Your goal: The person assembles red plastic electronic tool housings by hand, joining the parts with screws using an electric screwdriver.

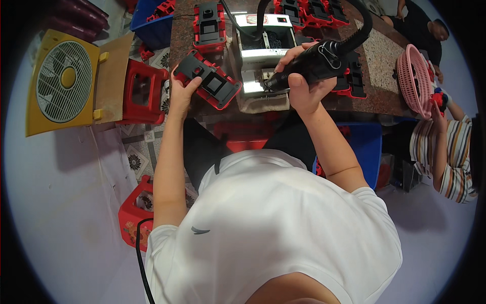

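Note:
My left hand [180, 92] grips the near left end of a red and black plastic housing [213, 82], its thumb on top and the part tilted at the table's front edge. My right hand [307, 95] is wrapped round a black electric screwdriver [315, 65], whose cable runs up from its back end. The driver's tip points left, at the front of a white screw feeder [268, 60]; whether it touches a screw is too small to tell. Dark small screws [275, 40] fill the feeder's open tray.
Another housing [209, 26] lies left of the feeder, with several more [318, 11] behind and right of it on the stone table [382, 66]. A pink basket [414, 81] stands at the right end, near two other people. A yellow fan [66, 76], red stools [144, 91] and blue bins [372, 147] surround me.

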A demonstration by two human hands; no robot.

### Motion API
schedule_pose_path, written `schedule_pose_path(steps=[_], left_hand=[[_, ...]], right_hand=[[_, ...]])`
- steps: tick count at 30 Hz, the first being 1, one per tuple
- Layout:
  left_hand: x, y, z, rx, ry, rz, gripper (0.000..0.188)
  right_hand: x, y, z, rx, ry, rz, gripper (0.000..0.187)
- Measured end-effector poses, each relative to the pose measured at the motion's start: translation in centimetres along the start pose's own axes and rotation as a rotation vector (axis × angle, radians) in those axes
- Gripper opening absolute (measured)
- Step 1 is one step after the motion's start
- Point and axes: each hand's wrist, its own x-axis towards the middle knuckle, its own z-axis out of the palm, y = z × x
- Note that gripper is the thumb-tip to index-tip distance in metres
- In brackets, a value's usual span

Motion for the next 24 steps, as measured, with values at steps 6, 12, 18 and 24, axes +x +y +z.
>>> schedule_pose_path(steps=[6, 12, 18, 24], left_hand=[[-0.2, 0.8, 0.6, 0.022, 0.057, -0.049, 0.082], [-0.1, -0.3, 1.1, -0.030, 0.124, -0.008, 0.073], [-0.6, -0.1, 1.1, -0.018, 0.111, 0.027, 0.073], [-0.9, 0.4, 1.6, -0.031, 0.120, 0.005, 0.074]], right_hand=[[0.8, 0.6, 0.1, -0.013, 0.005, 0.010, 0.058], [4.8, 0.5, 0.6, 0.069, -0.062, 0.214, 0.040], [5.2, -1.2, 4.5, 0.312, 0.008, 0.004, 0.036], [4.2, 0.8, 5.3, 0.229, -0.064, -0.159, 0.032]])
